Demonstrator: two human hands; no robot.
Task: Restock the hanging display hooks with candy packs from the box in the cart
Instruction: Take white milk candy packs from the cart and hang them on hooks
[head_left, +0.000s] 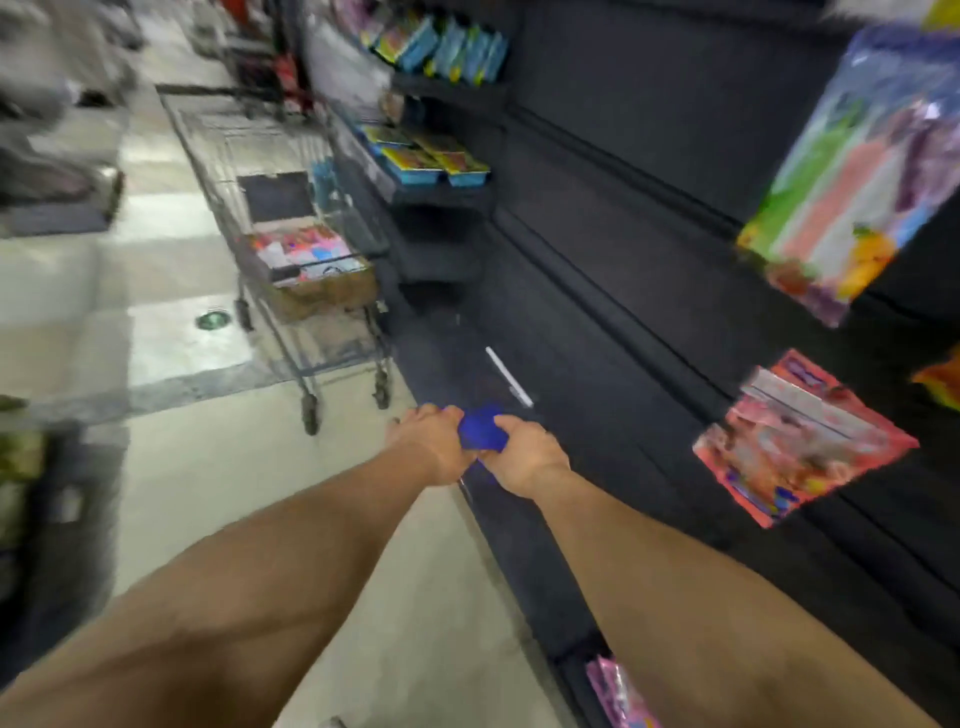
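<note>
Both forearms reach out low; the left hand (434, 434) and right hand (524, 449) each grip one blue pack (483, 428) between them, fingers curled on it. Behind, left, the cart (291, 218) carries the box (322, 275) of candy packs. Rightward hang a pink pack (800, 441) and a multicoloured pack (852, 171). Judging by this, hanging is underway; next means finding a free hook, blurred here.

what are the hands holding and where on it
Both hands grip one blue pack: the left hand at its left end, the right hand at its right end. Blur hides finer detail.
</note>
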